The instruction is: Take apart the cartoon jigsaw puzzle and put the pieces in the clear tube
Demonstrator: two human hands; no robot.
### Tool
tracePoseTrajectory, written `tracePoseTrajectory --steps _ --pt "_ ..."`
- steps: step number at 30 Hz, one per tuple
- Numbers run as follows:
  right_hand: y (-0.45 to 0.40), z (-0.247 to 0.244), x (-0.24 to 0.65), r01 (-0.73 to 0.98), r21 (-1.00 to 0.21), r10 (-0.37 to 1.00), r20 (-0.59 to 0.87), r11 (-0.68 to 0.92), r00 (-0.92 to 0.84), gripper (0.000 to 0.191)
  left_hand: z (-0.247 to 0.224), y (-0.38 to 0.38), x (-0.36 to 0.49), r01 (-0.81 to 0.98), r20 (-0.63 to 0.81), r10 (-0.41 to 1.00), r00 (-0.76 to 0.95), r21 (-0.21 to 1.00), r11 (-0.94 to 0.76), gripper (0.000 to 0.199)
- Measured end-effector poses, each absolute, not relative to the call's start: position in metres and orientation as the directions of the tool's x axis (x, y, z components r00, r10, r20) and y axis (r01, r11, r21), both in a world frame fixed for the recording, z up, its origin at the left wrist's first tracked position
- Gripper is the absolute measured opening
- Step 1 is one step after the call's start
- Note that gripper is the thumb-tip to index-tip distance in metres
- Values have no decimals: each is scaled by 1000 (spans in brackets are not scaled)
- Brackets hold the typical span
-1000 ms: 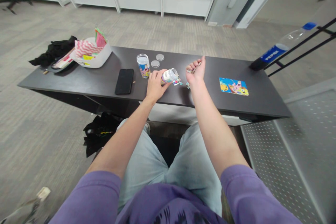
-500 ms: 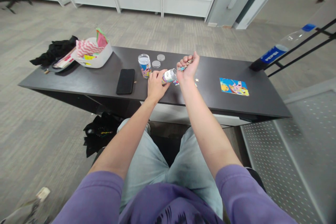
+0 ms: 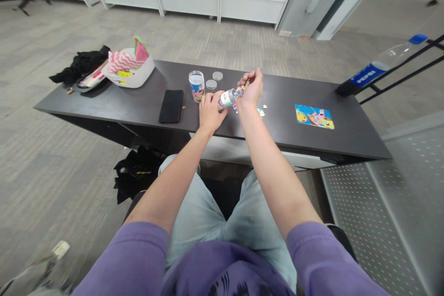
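Head view: left hand (image 3: 211,113) grasps tilted jar (image 3: 227,98) above dark table (image 3: 277,92), its mouth at right hand (image 3: 251,89), fingers curled around puzzle pieces (image 3: 240,91). Second jar (image 3: 197,87) upright, nearby. White basket (image 3: 140,76) holds striped cloth (image 3: 122,61).

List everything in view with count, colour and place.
desk: 1, dark, centre
held jar: 1, clear and white, desk centre
other jar: 1, clear and blue, to its left
lids: 2, silver, behind jars
pieces: several, multicoloured, on desk
phone: 1, black, left of jars
card: 1, multicoloured, desk right
bottle: 1, blue label, right end
basket: 1, white, desk left
bundles: 2, black, left end, floor
cabinets: several, white, back
left hand: 1, bare, around held jar
right hand: 1, bare, cupping pieces
sleeves: 2, purple, front
legs: 2, blue, below
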State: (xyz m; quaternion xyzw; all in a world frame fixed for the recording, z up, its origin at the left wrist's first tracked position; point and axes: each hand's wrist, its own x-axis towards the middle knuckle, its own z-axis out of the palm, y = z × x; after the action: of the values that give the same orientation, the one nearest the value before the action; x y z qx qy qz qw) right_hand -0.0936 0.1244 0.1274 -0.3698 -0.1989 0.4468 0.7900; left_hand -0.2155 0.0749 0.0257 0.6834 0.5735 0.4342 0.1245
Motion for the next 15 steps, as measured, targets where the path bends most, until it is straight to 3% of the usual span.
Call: tracePoseTrajectory --steps 8,15 --pt "127 124 -96 -454 -808 844 94 375 529 73 26 75 -217 677 445 895 -28 667 -310 58" --pt "118 131 -98 -580 -735 872 31 351 488 65 28 73 -216 669 451 892 -25 671 -320 65"
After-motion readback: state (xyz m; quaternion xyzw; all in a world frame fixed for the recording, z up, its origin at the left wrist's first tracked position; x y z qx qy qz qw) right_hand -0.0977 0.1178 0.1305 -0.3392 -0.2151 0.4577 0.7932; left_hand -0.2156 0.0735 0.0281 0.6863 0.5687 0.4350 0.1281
